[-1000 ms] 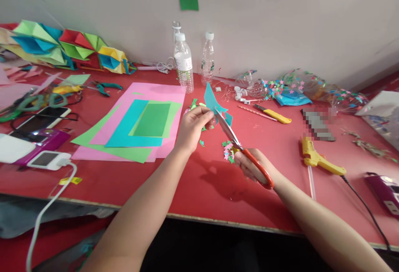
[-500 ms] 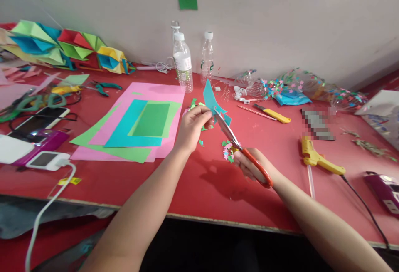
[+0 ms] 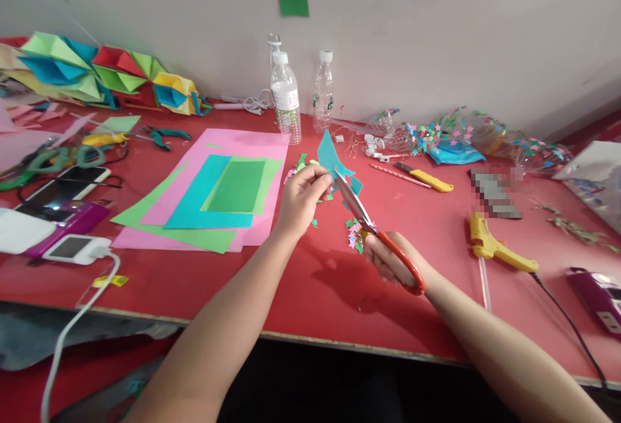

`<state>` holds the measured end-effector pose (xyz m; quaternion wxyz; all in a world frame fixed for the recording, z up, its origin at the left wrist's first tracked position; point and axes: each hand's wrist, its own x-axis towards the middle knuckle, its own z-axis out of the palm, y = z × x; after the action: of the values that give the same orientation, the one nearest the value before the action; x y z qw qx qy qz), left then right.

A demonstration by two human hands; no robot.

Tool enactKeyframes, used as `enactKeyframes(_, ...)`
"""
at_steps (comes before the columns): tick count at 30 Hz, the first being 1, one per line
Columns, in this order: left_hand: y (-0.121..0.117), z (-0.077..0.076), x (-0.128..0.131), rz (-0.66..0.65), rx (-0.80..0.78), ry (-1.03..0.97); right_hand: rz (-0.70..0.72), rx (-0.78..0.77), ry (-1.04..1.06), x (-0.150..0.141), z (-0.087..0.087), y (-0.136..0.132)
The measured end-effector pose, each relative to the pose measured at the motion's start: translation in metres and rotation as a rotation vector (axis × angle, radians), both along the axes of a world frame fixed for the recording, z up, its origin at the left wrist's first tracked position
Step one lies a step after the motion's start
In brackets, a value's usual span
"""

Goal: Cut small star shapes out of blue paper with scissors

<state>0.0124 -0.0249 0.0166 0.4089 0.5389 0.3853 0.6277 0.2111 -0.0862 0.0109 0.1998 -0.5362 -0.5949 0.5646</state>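
My left hand [image 3: 308, 193] pinches a jagged piece of blue paper [image 3: 328, 149] between thumb and fingers, above the red table. In my right hand [image 3: 391, 255] is a pair of red-handled scissors [image 3: 356, 203], its blades pointing up and left with the tips at the paper by my left fingertips. The blades look nearly closed. Small paper stars [image 3: 355, 235] in pink, green and blue lie on the table under the scissors. Green paper scraps [image 3: 303, 161] are partly hidden behind my left hand.
Coloured paper sheets [image 3: 208, 226] lie stacked on the left. Plastic bottles [image 3: 286, 99] stand by the wall. On the right are a yellow utility knife [image 3: 429, 179], a yellow glue gun [image 3: 504, 253] and star-filled clear bottles [image 3: 473, 127]. Green-handled scissors [image 3: 53, 159] and phones lie far left.
The blue paper has dipped and tilted slightly at the scissor tips. Both hands hold almost the same place, and the whole view has shifted a little.
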Motion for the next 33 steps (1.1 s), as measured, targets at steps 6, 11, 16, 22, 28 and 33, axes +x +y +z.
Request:
enactKeyframes(6,-0.001,0.001,0.000,-0.012,0.006,-0.014,0.005,0.004,-0.006,0.002,0.002,-0.001)
enactKeyframes(11,0.000,0.002,-0.002,-0.004,0.016,0.006,0.001,0.008,-0.064,0.002,0.008,0.001)
enactKeyframes(16,0.001,0.002,-0.003,0.013,0.013,0.034,0.009,-0.009,-0.054,0.001,0.011,0.002)
enactKeyframes(22,0.000,0.003,-0.002,0.020,0.012,0.034,0.006,-0.018,-0.043,0.002,0.008,0.002)
enactKeyframes(28,0.001,0.000,-0.003,0.005,-0.025,-0.015,0.031,-0.008,0.014,0.004,0.006,0.003)
enactKeyframes(33,0.003,-0.002,-0.004,0.042,-0.011,-0.014,0.091,0.010,0.057,0.008,0.002,0.003)
